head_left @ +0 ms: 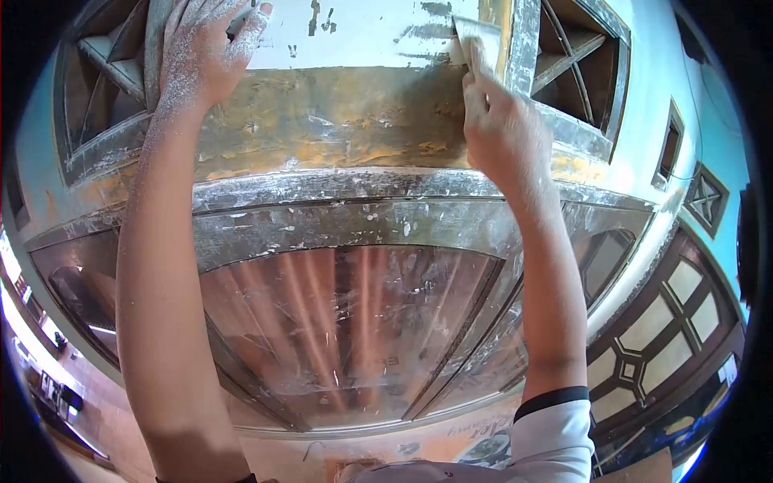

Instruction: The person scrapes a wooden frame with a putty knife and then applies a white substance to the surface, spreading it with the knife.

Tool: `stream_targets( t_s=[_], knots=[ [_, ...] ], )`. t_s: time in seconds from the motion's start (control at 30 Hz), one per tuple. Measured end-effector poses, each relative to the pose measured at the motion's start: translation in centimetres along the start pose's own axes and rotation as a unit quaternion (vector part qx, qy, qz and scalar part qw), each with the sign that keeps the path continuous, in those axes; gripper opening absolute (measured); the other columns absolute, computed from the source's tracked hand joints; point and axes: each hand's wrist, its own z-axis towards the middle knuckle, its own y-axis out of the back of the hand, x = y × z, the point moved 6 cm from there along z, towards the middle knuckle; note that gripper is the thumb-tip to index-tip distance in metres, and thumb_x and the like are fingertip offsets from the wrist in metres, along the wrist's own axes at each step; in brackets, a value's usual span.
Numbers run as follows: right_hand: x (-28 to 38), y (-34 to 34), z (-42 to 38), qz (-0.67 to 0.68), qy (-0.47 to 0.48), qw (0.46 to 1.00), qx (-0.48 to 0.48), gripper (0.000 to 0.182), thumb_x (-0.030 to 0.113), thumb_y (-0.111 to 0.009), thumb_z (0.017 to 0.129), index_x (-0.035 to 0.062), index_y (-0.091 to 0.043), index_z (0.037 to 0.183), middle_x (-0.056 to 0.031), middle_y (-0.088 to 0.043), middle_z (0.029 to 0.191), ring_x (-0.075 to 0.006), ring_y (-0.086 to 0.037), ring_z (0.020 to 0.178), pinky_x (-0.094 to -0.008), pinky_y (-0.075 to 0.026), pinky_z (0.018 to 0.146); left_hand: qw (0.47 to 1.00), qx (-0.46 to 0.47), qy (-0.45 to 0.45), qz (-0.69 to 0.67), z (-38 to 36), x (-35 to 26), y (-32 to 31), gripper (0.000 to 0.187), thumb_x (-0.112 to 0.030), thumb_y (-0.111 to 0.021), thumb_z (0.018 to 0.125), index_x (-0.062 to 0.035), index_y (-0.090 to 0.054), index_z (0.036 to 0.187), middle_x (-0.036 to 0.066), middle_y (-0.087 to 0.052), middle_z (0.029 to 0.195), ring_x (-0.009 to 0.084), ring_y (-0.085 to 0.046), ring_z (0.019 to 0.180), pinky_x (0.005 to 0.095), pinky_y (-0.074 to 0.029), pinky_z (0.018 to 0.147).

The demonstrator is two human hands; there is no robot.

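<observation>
My right hand [506, 121] is closed around the handle of a flat scraper [483, 36]. The scraper's blade lies against the white panel, close to its right edge beside the orange-stained strip. At the upper left, my left hand [208, 55], speckled with white dust, rests against the white panel [362, 36] and the frame beside it. Its thumb stands apart from the other fingers, whose tips run out of view at the top. Dark patches and smears mark the panel between the hands. Below it runs a brown wooden band [322, 121] with orange and white residue.
Lattice openings flank the panel, one at left [113, 60] and one at right [572, 60]. A dusty arched glass window [362, 322] fills the area beneath. A paned door [668, 322] stands at lower right, and a tiled floor [105, 402] shows at lower left.
</observation>
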Motion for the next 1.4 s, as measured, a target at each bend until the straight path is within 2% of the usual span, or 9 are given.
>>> stream_targets(
  t_s=[0.13,0.2,0.77,0.93,1.03,1.1,1.2,1.27,1.4],
  knots=[
    [0.3,-0.6,-2.7,0.008,-0.055,0.997,0.061,0.046,0.035,-0.047,0.107,0.0271,-0.052,0.152,-0.0243,-0.072,0.086,-0.0458,-0.071,0.082,-0.0548,-0.055,0.075,0.985,-0.080,-0.095,0.122,0.0,-2.3,2.0,0.052,-0.047,-0.053,0.106,-0.0097,-0.062,0.142,0.017,-0.060,0.146,0.0373,-0.053,0.137,0.0450,-0.040,0.115],
    [0.4,-0.3,-1.9,0.011,-0.064,0.996,0.066,0.046,0.035,-0.048,0.106,0.0261,-0.053,0.151,-0.0252,-0.072,0.086,-0.0467,-0.070,0.082,-0.0556,-0.054,0.075,0.998,-0.044,-0.037,-0.011,0.4,-5.8,4.5,0.048,-0.016,-0.061,0.094,-0.0033,-0.061,0.140,0.019,-0.052,0.153,0.0373,-0.038,0.149,0.0474,-0.028,0.124],
    [2.6,0.1,0.2,0.033,0.018,0.998,0.042,0.058,0.027,-0.043,0.109,0.0223,-0.027,0.164,-0.0197,-0.075,0.082,-0.0402,-0.074,0.075,-0.0551,-0.058,0.072,0.998,-0.017,-0.038,0.050,0.4,-6.2,4.1,0.051,-0.015,-0.056,0.098,-0.0031,-0.053,0.148,0.017,-0.043,0.160,0.0376,-0.030,0.154,0.0487,-0.024,0.126],
    [6.5,-0.6,-0.8,0.343,0.096,0.934,0.020,0.067,0.007,-0.048,0.105,0.0091,-0.020,0.165,-0.0216,-0.072,0.097,-0.0345,-0.072,0.077,-0.0434,-0.056,0.073,0.999,-0.022,0.014,-0.021,-1.3,-8.2,4.9,0.050,-0.010,-0.054,0.097,0.0011,-0.054,0.146,0.022,-0.044,0.159,0.0381,-0.033,0.152,0.0468,-0.028,0.125],
    [9.2,-0.5,-1.7,0.448,0.138,0.883,-0.014,0.069,0.003,-0.048,0.102,0.0019,-0.017,0.164,-0.0208,-0.072,0.085,-0.0388,-0.072,0.074,-0.0452,-0.056,0.070,0.954,0.028,0.052,-0.295,-3.1,-11.6,6.1,0.048,-0.039,-0.047,0.107,-0.0050,-0.065,0.136,0.020,-0.058,0.148,0.0372,-0.057,0.134,0.0474,-0.041,0.116],
    [10.7,-1.6,-2.5,0.509,0.077,0.853,0.084,0.062,0.006,-0.045,0.105,0.0057,-0.026,0.164,-0.0222,-0.068,0.118,-0.0280,-0.070,0.104,-0.0356,-0.054,0.089,0.910,0.070,0.108,-0.394,-5.0,-14.7,7.2,0.050,-0.039,-0.047,0.109,0.0009,-0.065,0.132,0.027,-0.063,0.137,0.0421,-0.060,0.128,0.0429,-0.049,0.106],
    [12.8,-2.5,-3.8,0.507,0.153,0.846,0.069,0.047,0.010,-0.047,0.105,-0.0035,-0.037,0.149,-0.0303,-0.067,0.110,-0.0463,-0.068,0.106,-0.0494,-0.054,0.088,0.831,0.223,0.243,-0.447,-7.3,-15.0,6.0,0.047,-0.033,-0.049,0.112,0.0036,-0.060,0.139,0.018,-0.069,0.131,0.0160,-0.060,0.120,0.0328,-0.046,0.105],
    [13.8,-3.9,-4.9,0.622,0.088,0.757,0.180,0.045,0.018,-0.047,0.107,0.0005,-0.040,0.149,-0.0347,-0.060,0.128,-0.0502,-0.057,0.125,-0.0519,-0.047,0.102,0.812,0.186,0.263,-0.487,-8.8,-13.7,5.4,0.046,-0.031,-0.048,0.112,0.0046,-0.059,0.140,0.017,-0.069,0.133,0.0163,-0.060,0.120,0.0329,-0.046,0.106],
    [13.5,-4.2,-5.9,0.485,0.142,0.814,0.287,0.052,0.035,-0.048,0.110,0.0136,-0.038,0.156,-0.0272,-0.066,0.122,-0.0437,-0.066,0.115,-0.0506,-0.050,0.099,0.773,0.164,0.279,-0.546,-12.1,-11.5,4.2,0.047,-0.029,-0.046,0.113,0.0054,-0.056,0.143,0.013,-0.067,0.138,0.0145,-0.060,0.120,0.0318,-0.045,0.108]
  ],
)
